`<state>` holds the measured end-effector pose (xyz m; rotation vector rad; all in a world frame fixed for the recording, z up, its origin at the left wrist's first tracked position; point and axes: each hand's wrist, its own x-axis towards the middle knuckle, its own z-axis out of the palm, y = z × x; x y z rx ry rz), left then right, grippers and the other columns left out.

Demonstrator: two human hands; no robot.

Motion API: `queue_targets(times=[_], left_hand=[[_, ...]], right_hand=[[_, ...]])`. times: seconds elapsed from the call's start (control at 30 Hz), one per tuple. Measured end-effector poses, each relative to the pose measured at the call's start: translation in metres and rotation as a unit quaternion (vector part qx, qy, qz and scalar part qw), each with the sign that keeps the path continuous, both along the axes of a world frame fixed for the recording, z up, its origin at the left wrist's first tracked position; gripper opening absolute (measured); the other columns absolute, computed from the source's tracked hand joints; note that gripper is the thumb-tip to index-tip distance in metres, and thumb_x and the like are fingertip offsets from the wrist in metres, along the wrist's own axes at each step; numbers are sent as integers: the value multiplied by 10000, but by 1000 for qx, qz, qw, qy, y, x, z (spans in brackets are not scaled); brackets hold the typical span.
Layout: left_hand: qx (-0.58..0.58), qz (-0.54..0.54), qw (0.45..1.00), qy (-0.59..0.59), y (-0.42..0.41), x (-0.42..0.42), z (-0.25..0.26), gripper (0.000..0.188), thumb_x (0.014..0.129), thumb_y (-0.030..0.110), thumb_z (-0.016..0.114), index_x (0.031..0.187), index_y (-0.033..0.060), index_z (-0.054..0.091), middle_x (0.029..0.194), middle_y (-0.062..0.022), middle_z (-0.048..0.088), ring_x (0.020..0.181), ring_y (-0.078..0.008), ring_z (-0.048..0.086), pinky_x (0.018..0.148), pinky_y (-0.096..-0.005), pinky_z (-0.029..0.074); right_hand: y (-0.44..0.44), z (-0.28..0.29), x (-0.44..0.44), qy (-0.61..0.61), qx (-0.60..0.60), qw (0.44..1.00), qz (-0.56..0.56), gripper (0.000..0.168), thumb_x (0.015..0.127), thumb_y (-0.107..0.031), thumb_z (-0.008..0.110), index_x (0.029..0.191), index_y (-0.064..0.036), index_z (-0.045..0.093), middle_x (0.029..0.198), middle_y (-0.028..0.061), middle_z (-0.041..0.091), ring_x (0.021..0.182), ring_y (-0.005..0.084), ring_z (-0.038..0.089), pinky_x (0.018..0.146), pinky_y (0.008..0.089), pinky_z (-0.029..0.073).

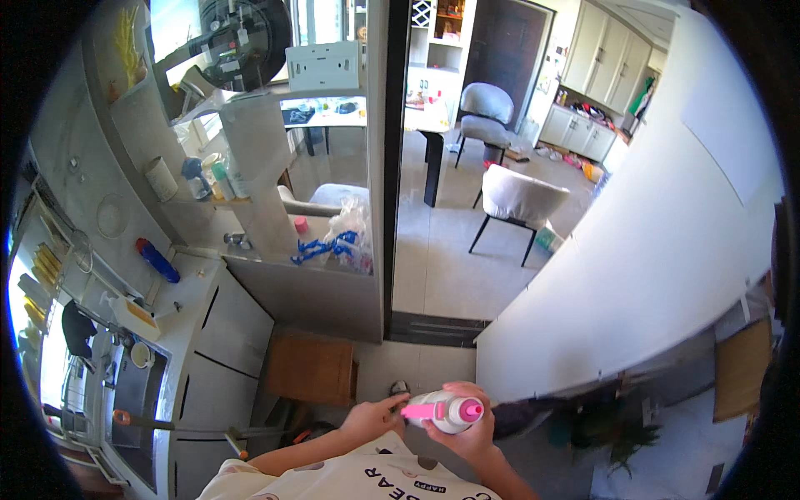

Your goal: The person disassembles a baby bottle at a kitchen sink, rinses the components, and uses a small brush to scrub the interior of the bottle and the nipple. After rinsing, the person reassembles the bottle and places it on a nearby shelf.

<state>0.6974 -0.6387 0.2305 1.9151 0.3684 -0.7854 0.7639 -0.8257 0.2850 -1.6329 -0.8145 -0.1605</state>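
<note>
My right hand [472, 437] is wrapped around a white plastic bottle [431, 400], which is tilted in front of my body. The bottle has a pink round cap with a small nozzle at its right end, and a pink strip or lever runs along its side. At the left end of that pink part is my left hand [369, 422], its index finger stretched out to the bottle. Whether the left fingertips grip or only touch it is hidden.
A brown wooden stool [312, 369] stands ahead to the left, beside white cabinets [231, 319]. The counter carries a blue spray can [157, 259] and a sink [134, 400]. A doorway with a dark sill [437, 328] leads to chairs [522, 194]. At the right is a white panel [625, 269].
</note>
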Motion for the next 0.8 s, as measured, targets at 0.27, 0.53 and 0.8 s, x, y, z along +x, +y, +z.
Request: queue_targets(times=[0.27,0.53,0.8], left_hand=[[137,-48,934,-326,83,166,-72,557,805,118,624,1322,75,422,1326,-195,425,1233,-368,405,1022,-411,360],[11,-37,929,-367,88,381,-29,431,864,124,579,1272,72,452,1282,-156,432,1210,-315,420,1013,-369,362],[-20,165,922,-350,139,548,-65,345,873,118,583,1211,75,531,1200,-131,521,1110,-247,521,949,-340,428]], right_hand=[[37,28,214,15,-54,991,-118,582,613,-106,826,1080,-62,481,1014,96,568,904,194,590,811,325,467],[95,41,403,33,-4,992,-122,575,614,-77,801,1078,-44,463,1042,101,551,927,199,560,819,327,462],[169,-7,649,133,48,990,7,535,625,-105,810,1061,-54,506,979,79,569,879,200,573,800,323,459]])
